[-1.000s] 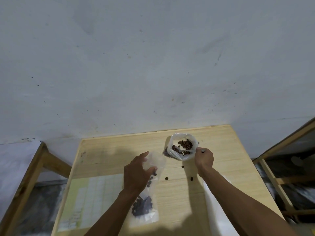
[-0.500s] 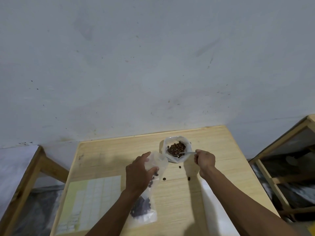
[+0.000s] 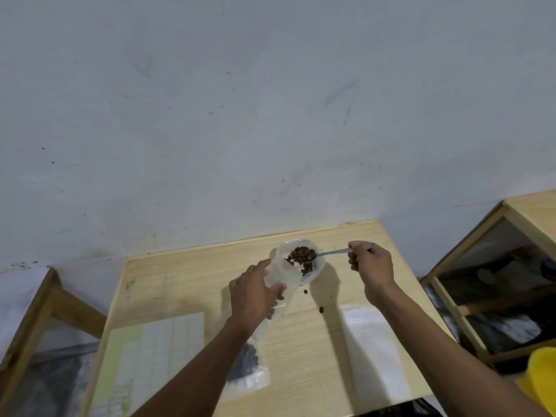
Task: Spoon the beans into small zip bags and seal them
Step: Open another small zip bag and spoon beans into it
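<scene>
lifting heaped spoon (image 3: 304, 256) of beans above supply bag (image 3: 314, 273) near table's far edge, right hand (image 3: 370, 264) pinching handle; left hand (image 3: 255, 293) gripping zip bag (image 3: 255, 350) mid-table (image 3: 186, 284); two stray beans (image 3: 321, 309) beside, bare wood between arms.

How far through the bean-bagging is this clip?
Partly done: the zip bag in the left hand holds some beans. In hand: the right hand lifts a loaded spoon over the supply bag. Left: tipping it in, sealing, and gathering stray beans.
</scene>
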A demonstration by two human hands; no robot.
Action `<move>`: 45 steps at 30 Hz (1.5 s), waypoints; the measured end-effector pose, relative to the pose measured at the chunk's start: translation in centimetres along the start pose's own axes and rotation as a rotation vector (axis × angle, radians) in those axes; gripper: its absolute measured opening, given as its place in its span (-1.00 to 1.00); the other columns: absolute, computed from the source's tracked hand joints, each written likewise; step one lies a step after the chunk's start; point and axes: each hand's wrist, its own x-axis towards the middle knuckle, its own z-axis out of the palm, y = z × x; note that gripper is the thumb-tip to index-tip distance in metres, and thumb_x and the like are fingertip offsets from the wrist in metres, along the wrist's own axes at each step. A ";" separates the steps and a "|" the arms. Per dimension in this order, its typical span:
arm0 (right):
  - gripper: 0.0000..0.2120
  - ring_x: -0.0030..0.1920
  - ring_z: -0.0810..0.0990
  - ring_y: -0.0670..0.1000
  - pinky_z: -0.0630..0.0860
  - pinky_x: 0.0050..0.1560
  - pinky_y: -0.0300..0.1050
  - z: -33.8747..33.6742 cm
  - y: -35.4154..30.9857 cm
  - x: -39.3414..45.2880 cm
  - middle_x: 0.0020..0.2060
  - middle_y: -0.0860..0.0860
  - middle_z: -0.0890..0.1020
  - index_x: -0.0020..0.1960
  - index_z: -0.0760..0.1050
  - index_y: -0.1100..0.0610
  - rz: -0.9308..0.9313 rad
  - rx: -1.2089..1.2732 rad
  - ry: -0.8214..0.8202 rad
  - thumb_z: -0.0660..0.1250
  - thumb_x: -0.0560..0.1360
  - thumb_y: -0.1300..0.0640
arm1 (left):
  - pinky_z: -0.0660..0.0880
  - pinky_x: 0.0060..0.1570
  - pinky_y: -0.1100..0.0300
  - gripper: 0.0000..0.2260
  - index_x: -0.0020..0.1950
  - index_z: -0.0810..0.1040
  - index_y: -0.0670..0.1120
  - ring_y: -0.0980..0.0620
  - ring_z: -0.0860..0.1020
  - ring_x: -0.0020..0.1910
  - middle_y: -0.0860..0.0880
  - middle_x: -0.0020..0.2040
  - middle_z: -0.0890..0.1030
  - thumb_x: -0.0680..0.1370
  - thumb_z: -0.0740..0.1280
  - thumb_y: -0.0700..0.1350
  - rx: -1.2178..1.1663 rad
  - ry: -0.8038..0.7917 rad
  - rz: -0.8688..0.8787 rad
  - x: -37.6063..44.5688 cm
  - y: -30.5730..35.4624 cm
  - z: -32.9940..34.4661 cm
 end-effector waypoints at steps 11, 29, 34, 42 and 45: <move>-0.80 -0.28 0.51 -0.05 0.52 -0.13 0.02 1.3 0.9 -3.9 -0.26 -0.11 0.67 -0.09 0.63 0.07 -0.237 -0.306 -0.234 0.25 0.56 0.23 | 0.39 0.28 0.00 -0.41 0.43 0.40 0.13 0.07 0.58 0.10 0.15 0.16 0.58 0.43 0.47 0.15 -0.043 -0.034 0.036 -0.9 0.8 0.0; -0.80 -0.26 0.47 -0.01 0.48 -0.18 -0.14 0.8 0.1 -3.1 -0.19 0.04 0.55 -0.05 0.57 0.10 -0.125 0.117 -0.014 0.18 0.61 0.22 | 0.53 0.11 0.03 -0.41 0.38 0.42 0.15 0.14 0.56 -0.01 0.21 0.03 0.53 0.40 0.51 0.17 -0.170 -0.021 -0.004 -2.5 -1.8 -0.8; -0.80 -0.33 0.39 0.02 0.38 -0.28 -0.10 -2.0 5.0 -1.5 -0.30 0.10 0.46 0.03 0.54 0.25 0.123 0.042 0.062 0.14 0.63 0.27 | 0.43 -0.28 0.48 -0.47 0.33 0.43 0.03 0.21 0.56 -0.14 0.05 0.08 0.51 0.42 0.55 -0.03 -0.346 0.020 -0.053 -3.5 -2.4 -1.0; -0.78 -0.34 0.42 0.04 0.40 -0.29 -0.11 -4.2 12.0 -2.0 -0.31 0.12 0.52 0.10 0.55 0.32 0.269 -0.196 -0.061 0.16 0.65 0.23 | 0.44 -0.37 0.51 -0.51 0.30 0.42 -0.06 0.45 0.55 -0.29 0.08 -0.01 0.49 0.44 0.53 -0.18 -0.471 -0.018 -0.066 -5.3 -3.0 -0.6; -0.82 -0.33 0.47 0.07 0.45 -0.30 -0.05 -4.3 12.6 -1.8 -0.23 0.18 0.56 0.15 0.47 0.30 0.271 -0.242 -0.041 0.26 0.61 0.21 | 0.47 -0.36 0.47 -0.49 0.31 0.40 0.02 0.35 0.60 -0.27 0.08 0.04 0.49 0.44 0.54 -0.13 -0.491 -0.009 -0.062 -5.1 -2.9 -0.6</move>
